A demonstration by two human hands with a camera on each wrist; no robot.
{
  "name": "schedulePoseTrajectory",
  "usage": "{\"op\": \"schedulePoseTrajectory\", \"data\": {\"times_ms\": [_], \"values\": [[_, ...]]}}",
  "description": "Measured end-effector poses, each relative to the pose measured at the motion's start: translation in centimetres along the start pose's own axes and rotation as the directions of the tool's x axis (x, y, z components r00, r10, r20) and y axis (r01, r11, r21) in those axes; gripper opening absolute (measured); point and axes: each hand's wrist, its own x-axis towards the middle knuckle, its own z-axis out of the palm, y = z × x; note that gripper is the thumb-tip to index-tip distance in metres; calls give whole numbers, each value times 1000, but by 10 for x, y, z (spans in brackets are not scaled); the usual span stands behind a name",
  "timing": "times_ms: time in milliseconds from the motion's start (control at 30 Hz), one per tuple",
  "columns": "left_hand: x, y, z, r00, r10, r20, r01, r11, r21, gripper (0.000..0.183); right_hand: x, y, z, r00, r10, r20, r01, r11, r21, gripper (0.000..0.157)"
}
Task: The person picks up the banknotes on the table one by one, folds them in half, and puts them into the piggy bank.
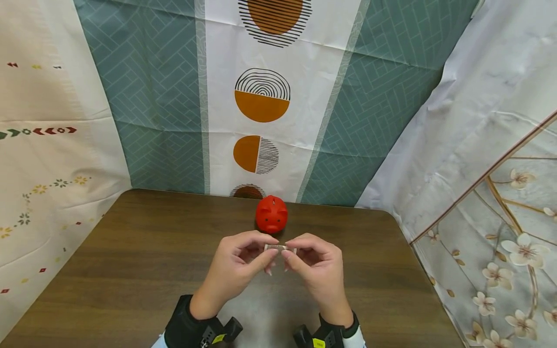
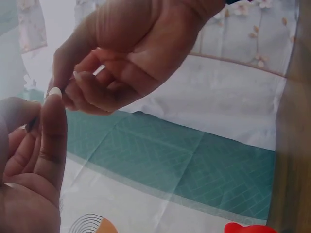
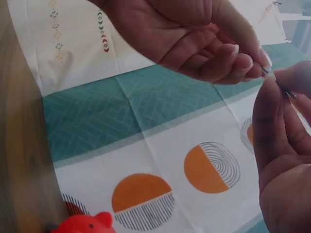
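Both hands meet over the middle of the table. My left hand (image 1: 235,266) pinches one end of a small, narrow folded paper strip (image 1: 280,247) between thumb and forefinger. The other end is pinched the same way by my right hand (image 1: 321,266). Pale and grey-brown in colour, the strip is mostly covered by the fingertips, and both wrist views show only a sliver of it. Just beyond the hands stands a red piggy bank (image 1: 271,215) with a slot on top, its snout facing me. Part of it also shows at the bottom edge of each wrist view.
A brown wooden table (image 1: 165,232) lies under the hands. Behind it hangs a teal and white cloth (image 1: 304,121) with orange circles. A cream patterned cloth (image 1: 52,159) borders the left side, and a white floral cloth (image 1: 478,193) the right.
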Motion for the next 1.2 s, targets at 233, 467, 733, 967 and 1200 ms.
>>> {"op": "schedulePoseTrajectory", "data": {"times_ms": [233, 467, 733, 967, 1200], "values": [[1, -1, 1, 994, 105, -17, -105, 994, 21, 25, 1, 2, 1, 997, -67, 24, 68, 997, -35, 34], [2, 1, 1, 990, 143, -2, -143, 990, 2, 24, 0, 7, 3, 991, -129, 22, 130, 990, -62, 34], [2, 3, -3, 994, 109, -5, -109, 992, 63, 20, -1, 9, 0, 990, -137, 13, 138, 990, -31, 39], [3, 4, -4, 994, 110, -15, -109, 990, 90, 21, 0, 9, -6, 987, -157, 40, 157, 988, 3, 39], [2, 5, -5, 998, 63, -22, -61, 994, 92, 21, 2, 7, -9, 991, -128, 39, 129, 991, -22, 41]]}}
